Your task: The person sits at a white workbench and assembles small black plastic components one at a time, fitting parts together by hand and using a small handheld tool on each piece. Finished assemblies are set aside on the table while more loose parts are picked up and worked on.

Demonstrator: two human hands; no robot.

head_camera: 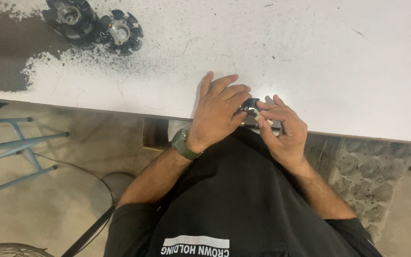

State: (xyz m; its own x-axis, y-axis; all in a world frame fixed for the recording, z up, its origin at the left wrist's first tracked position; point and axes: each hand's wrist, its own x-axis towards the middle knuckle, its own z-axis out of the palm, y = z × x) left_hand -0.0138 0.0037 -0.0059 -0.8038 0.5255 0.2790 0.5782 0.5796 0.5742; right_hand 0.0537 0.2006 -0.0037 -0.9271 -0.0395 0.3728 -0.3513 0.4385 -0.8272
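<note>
My left hand (219, 110) rests at the near edge of a white table (310, 57), fingers curled over a small black part (249, 104). My right hand (281, 126) meets it from the right, pinching a small pale piece (261, 116) against the black part with thumb and fingers. A green watch (182, 144) is on my left wrist. Most of the black part is hidden by my fingers.
Two round black and metal wound parts (121, 31) (71, 17) lie at the table's far left, on a worn dark patch (1, 52). A blue metal frame (20, 147) stands on the floor to the left. A black cable (91, 228) runs across the floor.
</note>
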